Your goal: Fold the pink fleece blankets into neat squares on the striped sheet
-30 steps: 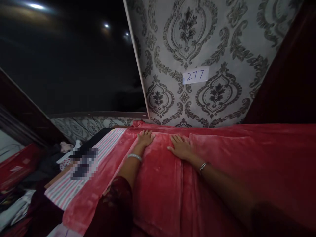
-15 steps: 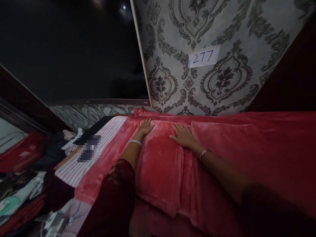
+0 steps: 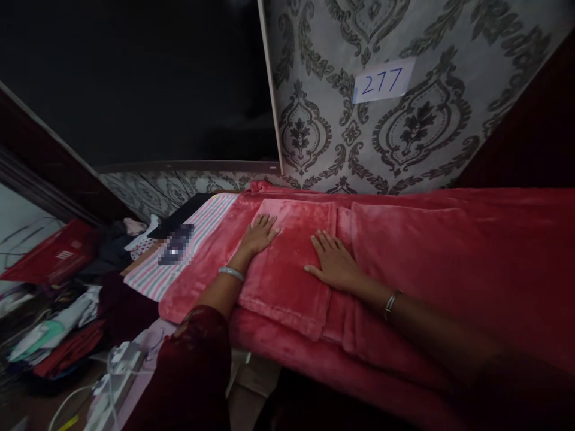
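A plush red blanket (image 3: 287, 281) lies partly folded in layers, its folded panel under both my hands. My left hand (image 3: 260, 233) rests flat on the panel's left edge, fingers spread. Near the panel's right edge, my right hand (image 3: 335, 260) lies palm down with its fingers apart. Neither hand grips the cloth. To the right, a wide single stretch of the same blanket runs out past the frame edge. Beneath the folded panel, more red plush covers the surface down to its front edge.
Left of the blanket lies a striped cloth (image 3: 146, 278) with a blurred dark object (image 3: 177, 244) on it. A power strip (image 3: 114, 383) with cables and heaped clothes (image 3: 67, 335) sit lower left. Behind stand a large dark screen (image 3: 179, 84) and a patterned wall with a paper (image 3: 384, 81) marked 277.
Both hands have come nearer to me over the folded panel, staying flat on it. The view has tipped down, showing more of the front edge and floor.
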Demonstrator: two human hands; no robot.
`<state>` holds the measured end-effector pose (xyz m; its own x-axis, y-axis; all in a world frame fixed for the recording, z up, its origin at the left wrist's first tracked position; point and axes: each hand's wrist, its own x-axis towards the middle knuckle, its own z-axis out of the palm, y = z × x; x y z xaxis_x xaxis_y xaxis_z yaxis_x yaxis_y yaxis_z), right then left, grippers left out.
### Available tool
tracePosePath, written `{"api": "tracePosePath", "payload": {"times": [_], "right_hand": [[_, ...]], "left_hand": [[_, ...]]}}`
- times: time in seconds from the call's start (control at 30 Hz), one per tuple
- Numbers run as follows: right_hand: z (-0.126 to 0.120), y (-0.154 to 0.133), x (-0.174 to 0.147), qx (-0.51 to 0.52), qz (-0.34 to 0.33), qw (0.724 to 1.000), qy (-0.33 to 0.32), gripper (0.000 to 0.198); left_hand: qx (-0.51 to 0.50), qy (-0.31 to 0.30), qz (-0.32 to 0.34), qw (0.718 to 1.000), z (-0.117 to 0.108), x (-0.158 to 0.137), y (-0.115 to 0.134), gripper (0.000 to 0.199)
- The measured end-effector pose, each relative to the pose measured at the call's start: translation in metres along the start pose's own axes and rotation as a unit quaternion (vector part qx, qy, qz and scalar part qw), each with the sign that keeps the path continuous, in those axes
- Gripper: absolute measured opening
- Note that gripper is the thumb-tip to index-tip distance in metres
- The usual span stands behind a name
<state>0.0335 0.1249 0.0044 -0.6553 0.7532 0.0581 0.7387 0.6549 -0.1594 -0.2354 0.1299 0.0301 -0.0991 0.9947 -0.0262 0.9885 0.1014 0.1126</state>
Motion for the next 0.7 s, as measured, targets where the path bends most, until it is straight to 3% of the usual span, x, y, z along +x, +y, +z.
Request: {"api": "tracePosePath", "payload": {"times": [0.23, 0.33, 0.47, 0.57, 0.7], "right_hand": [[-0.017, -0.008, -0.011, 0.021, 0.001, 0.999, -0.029, 0.087], [-0.015, -0.022, -0.040, 0.034, -0.051, 0.998, -0.026, 0.089], [-0.005, -0.037, -0.073, 0.037, -0.083, 0.995, -0.040, 0.087], [-0.002, -0.039, -0.081, 0.045, -0.076, 0.995, -0.042, 0.085], [-0.003, -0.039, -0.087, 0.053, -0.089, 0.994, -0.047, 0.084]], "left_hand": [[-0.056, -0.016, 0.014, 0.998, -0.013, -0.001, -0.013, 0.066], [-0.078, 0.010, -0.004, 0.997, -0.016, -0.024, -0.028, 0.071], [-0.145, 0.063, -0.086, 0.984, -0.011, -0.066, -0.043, 0.073], [-0.303, 0.074, -0.109, 0.944, -0.008, -0.092, -0.051, 0.069], [-0.510, 0.034, -0.138, 0.849, -0.012, -0.116, -0.062, 0.069]]}}
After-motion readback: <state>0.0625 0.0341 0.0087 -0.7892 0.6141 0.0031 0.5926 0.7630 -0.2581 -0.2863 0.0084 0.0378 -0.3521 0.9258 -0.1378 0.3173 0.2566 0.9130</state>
